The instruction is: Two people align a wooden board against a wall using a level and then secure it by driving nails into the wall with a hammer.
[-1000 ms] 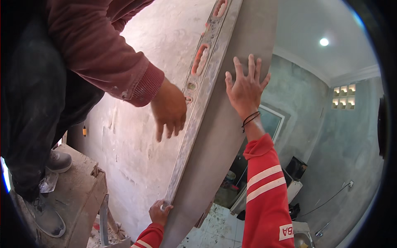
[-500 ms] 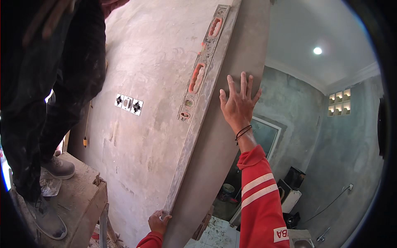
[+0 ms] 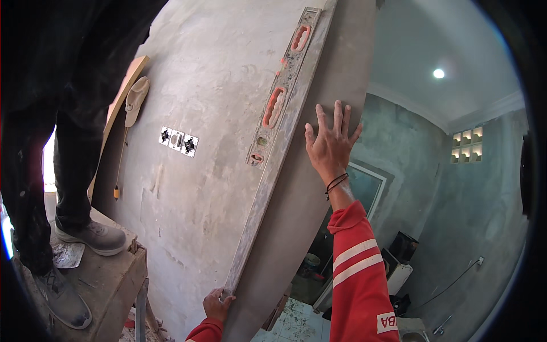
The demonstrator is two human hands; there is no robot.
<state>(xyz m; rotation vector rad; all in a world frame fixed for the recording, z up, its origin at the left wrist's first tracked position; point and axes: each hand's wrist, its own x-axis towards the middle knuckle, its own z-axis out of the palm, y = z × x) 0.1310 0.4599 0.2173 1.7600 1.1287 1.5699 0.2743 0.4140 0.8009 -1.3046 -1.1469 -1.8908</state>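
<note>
Long, straight, plaster-streaked grey strip [image 3: 278, 151]: it runs along the corner of a pale cement-plastered wall [image 3: 194, 199], from the upper middle of my view down to the lower middle, leaning to the right in this bent fisheye picture. Just beside it, on the wall side, lies a long, dirty metal spirit level [image 3: 292, 60] with orange-red handle openings.

My hands are well apart. At the bottom, my left hand [image 3: 216, 304] is closed on the strip's lower end, thumb on the right. My right hand [image 3: 331, 147] is spread flat, holding nothing, and appears to rest against the smooth brown-grey end face [image 3: 279, 228] of the wall.

As for progress, strip and level are both in position, and the end face looks evenly coated. I see no clamp or nail along the strip, so I judge its fixing unfinished. The level's bubble is too small to read, so I cannot tell whether the alignment is settled; what holds the level up is unclear too.

At left, a co-worker in dark trousers [image 3: 77, 165] and grey shoes stands on a dusty wooden platform [image 3: 114, 285]; their hands are out of sight.
</note>
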